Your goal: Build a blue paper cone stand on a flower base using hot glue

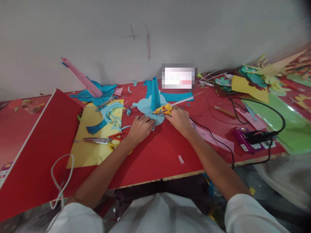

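Observation:
In the head view a dark blue paper cone stands upright on a light blue petal-shaped paper base on the red table. My right hand is closed round a yellow hot glue gun. Its nozzle points left at the foot of the cone, and a long clear glue stick sticks out behind it. My left hand lies at the near left edge of the base, fingers lowered onto it. Whether those fingers pinch the paper is hard to see.
Scissors and blue scraps lie on yellow paper at left. Beyond stands a pink paper tube on blue petals. A red board leans at far left. Right are a purple power strip, a black cable and green sheets.

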Action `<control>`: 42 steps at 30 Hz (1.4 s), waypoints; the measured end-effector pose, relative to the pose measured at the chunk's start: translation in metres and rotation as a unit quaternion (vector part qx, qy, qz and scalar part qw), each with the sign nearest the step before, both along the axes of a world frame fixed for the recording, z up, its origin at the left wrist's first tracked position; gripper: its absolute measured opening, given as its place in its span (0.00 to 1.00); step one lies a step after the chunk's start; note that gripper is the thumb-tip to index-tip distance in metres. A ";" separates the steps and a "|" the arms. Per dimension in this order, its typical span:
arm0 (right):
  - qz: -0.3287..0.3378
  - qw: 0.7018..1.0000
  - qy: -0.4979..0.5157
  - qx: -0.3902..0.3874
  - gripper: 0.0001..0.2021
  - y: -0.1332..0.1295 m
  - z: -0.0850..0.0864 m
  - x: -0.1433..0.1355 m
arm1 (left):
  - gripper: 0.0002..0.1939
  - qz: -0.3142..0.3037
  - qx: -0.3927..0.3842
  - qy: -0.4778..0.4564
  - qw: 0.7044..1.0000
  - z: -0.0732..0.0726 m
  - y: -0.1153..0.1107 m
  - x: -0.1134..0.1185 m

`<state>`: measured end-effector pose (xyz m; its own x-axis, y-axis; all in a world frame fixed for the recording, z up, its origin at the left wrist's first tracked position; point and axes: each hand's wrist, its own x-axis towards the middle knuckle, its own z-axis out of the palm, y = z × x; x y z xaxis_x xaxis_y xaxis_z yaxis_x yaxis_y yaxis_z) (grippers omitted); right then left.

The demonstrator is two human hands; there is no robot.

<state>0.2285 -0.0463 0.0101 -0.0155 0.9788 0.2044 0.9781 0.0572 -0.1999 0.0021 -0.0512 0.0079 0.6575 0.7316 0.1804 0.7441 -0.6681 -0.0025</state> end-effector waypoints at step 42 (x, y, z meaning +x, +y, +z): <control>-0.035 0.999 -0.017 -0.016 0.20 0.000 0.006 0.019 | 0.21 0.064 -0.046 -0.014 0.997 0.001 0.000 -0.001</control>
<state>0.2478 -0.0467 0.0160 0.0476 0.9838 0.1730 0.9858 -0.0184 -0.1667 0.0015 -0.0507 0.0086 0.5535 0.8235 0.1246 0.8222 -0.5641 0.0760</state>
